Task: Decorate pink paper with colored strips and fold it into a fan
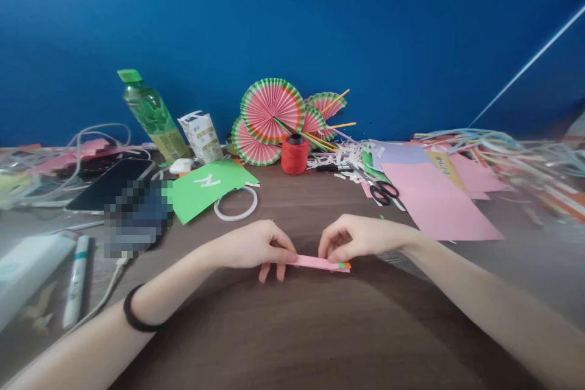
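Between my two hands, just above the brown table (pixel 292 329), is a narrow folded pink paper strip (pixel 315 262) with green and orange at its right end. My left hand (pixel 262 247) pinches its left end between thumb and fingers, the lower fingers showing beneath. Near the right end, my right hand (pixel 345 241) grips the strip with thumb and curled fingertips. Beyond my hands lie a roll of white tape (pixel 236 217) and green paper (pixel 201 195) with small white strips on it.
Round pleated paper fans (pixel 272 111) stand at the back behind a red thread spool (pixel 295 155). Black-handled scissors (pixel 384 192) lie beside pink sheets (pixel 439 201). At left are a green bottle (pixel 153 116), a carton (pixel 201 137), a dark tablet (pixel 112 184) and a marker (pixel 77 283).
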Available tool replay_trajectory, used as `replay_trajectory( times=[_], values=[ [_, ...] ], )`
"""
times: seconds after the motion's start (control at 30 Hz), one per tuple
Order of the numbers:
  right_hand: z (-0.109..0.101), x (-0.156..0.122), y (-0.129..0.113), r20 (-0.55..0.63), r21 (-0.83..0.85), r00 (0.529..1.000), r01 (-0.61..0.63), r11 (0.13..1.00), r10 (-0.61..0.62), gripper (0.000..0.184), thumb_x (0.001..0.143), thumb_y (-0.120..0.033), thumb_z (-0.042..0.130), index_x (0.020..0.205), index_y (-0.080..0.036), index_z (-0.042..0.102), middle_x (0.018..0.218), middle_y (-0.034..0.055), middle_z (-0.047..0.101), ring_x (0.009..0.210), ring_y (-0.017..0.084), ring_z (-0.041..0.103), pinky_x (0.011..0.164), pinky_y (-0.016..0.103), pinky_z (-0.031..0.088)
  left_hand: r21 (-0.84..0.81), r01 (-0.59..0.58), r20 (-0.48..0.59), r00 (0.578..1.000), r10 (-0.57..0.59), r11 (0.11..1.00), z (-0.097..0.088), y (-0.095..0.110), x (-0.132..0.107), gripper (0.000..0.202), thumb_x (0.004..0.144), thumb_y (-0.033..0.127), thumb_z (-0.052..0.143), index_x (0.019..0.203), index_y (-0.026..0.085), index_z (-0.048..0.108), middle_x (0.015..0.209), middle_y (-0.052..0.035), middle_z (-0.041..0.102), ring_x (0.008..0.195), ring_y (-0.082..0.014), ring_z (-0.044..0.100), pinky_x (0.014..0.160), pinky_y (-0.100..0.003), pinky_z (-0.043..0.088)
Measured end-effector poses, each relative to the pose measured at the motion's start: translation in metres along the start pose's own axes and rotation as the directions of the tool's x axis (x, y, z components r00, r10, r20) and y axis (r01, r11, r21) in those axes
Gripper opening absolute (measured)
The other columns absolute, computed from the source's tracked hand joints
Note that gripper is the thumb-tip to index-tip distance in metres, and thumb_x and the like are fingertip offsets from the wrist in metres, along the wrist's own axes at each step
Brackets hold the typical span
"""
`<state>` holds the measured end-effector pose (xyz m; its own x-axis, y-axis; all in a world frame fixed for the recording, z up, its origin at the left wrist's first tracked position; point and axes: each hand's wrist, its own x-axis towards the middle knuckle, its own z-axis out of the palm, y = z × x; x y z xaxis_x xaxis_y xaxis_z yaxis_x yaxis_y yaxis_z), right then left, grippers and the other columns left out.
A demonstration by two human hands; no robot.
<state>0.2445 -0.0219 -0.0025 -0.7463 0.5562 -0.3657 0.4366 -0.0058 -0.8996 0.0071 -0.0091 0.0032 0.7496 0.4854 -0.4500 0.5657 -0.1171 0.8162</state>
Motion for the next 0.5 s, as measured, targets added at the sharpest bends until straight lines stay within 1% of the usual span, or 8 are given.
replay_trajectory(
  times=[0.17, 0.3, 0.37, 0.43, 0.5],
  values=[
    [0.002, 0.002, -0.001, -0.034, 0.008, 0.999, -0.01, 1.0, 0.01, 0.024, 0.072, -0.031, 0.062, 0.088, -0.013, 0.064, 0.07, 0.0006, 0.061, 0.061, 0.01, 0.056, 0.062, 0.023, 0.044, 0.023, 0.03, -0.044, 0.999, -0.029, 0.999, -0.001, 0.001, -0.001, 0.026, 0.077, 0.037, 0.052, 0.077, 0.014, 0.066, 0.062, -0.0007, 0.065, 0.04, -0.0062, 0.051, 0.043, -0.016, 0.038],
    [0.003, 0.001, -0.003, -0.037, -0.002, 0.999, -0.001, 1.0, 0.001, 0.02, 0.072, -0.024, 0.061, 0.088, -0.013, 0.063, 0.07, 0.0009, 0.062, 0.061, 0.01, 0.056, 0.062, 0.022, 0.045, 0.026, 0.03, -0.04, 0.999, -0.029, 0.999, -0.002, 0.0, 0.0, 0.027, 0.077, 0.037, 0.052, 0.08, 0.015, 0.067, 0.065, -0.0011, 0.066, 0.041, -0.0059, 0.051, 0.044, -0.016, 0.038],
    [0.003, 0.0, -0.003, -0.047, -0.013, 0.999, 0.009, 1.0, -0.009, 0.02, 0.072, -0.022, 0.06, 0.089, -0.012, 0.063, 0.073, 0.002, 0.063, 0.063, 0.01, 0.057, 0.062, 0.022, 0.045, 0.012, 0.039, -0.024, 0.999, -0.038, 0.999, -0.006, -0.001, 0.0, 0.028, 0.078, 0.037, 0.052, 0.086, 0.015, 0.067, 0.07, -0.0021, 0.068, 0.044, -0.0062, 0.053, 0.045, -0.016, 0.039],
    [0.001, 0.0, -0.002, -0.059, -0.023, 0.998, 0.016, 1.0, -0.017, 0.02, 0.072, -0.023, 0.059, 0.089, -0.012, 0.063, 0.074, 0.0026, 0.063, 0.064, 0.01, 0.057, 0.062, 0.022, 0.045, -0.02, 0.057, 0.011, 0.998, -0.057, 0.998, -0.012, -0.004, 0.0, 0.03, 0.078, 0.038, 0.053, 0.094, 0.016, 0.065, 0.079, -0.0037, 0.069, 0.049, -0.0073, 0.056, 0.047, -0.017, 0.041],
    [-0.001, 0.0, 0.001, -0.076, -0.034, 0.997, 0.022, 0.999, -0.025, 0.021, 0.072, -0.024, 0.059, 0.089, -0.012, 0.063, 0.073, 0.0027, 0.064, 0.064, 0.011, 0.057, 0.061, 0.022, 0.045, -0.07, 0.076, 0.056, 0.996, -0.072, 0.995, -0.019, -0.006, -0.002, 0.032, 0.078, 0.038, 0.054, 0.099, 0.017, 0.064, 0.088, -0.0056, 0.069, 0.056, -0.009, 0.06, 0.052, -0.019, 0.046]
  ],
)
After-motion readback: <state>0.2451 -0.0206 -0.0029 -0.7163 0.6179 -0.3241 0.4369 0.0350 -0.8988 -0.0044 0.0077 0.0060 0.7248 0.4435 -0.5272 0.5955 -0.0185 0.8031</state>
